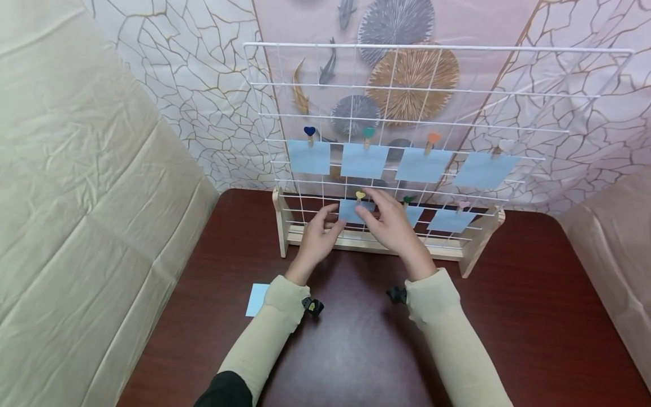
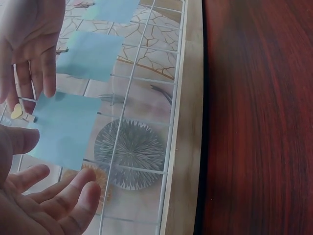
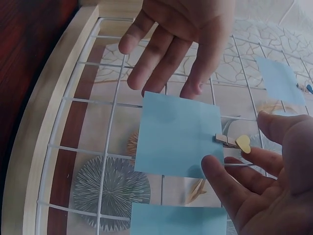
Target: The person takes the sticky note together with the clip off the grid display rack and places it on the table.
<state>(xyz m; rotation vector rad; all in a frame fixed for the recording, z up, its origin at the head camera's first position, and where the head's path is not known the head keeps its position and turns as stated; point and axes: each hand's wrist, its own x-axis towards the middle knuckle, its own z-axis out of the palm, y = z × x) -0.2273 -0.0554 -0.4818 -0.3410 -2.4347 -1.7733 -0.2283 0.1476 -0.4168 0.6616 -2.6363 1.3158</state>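
Note:
A light blue paper note [image 3: 171, 134] hangs low on the white wire grid, held at its top edge by a small wooden clothespin [image 3: 225, 140] with a yellow heart [image 3: 243, 144]. In the head view my right hand [image 1: 390, 223] is at the right side of this note. Its thumb lies at the note's edge and its fingers extend loosely around the clothespin, without pinching it. My left hand [image 1: 316, 237] is at the note's left edge, fingers relaxed and apart, as the left wrist view shows from close up.
More blue notes hang by heart clothespins: a row above, including one with a blue heart [image 1: 309, 131], and others to the right, one with a pink heart [image 1: 463, 205]. A wooden base [image 1: 282, 232] carries the grid. A loose blue note [image 1: 256, 301] lies on the dark table [image 1: 346, 339].

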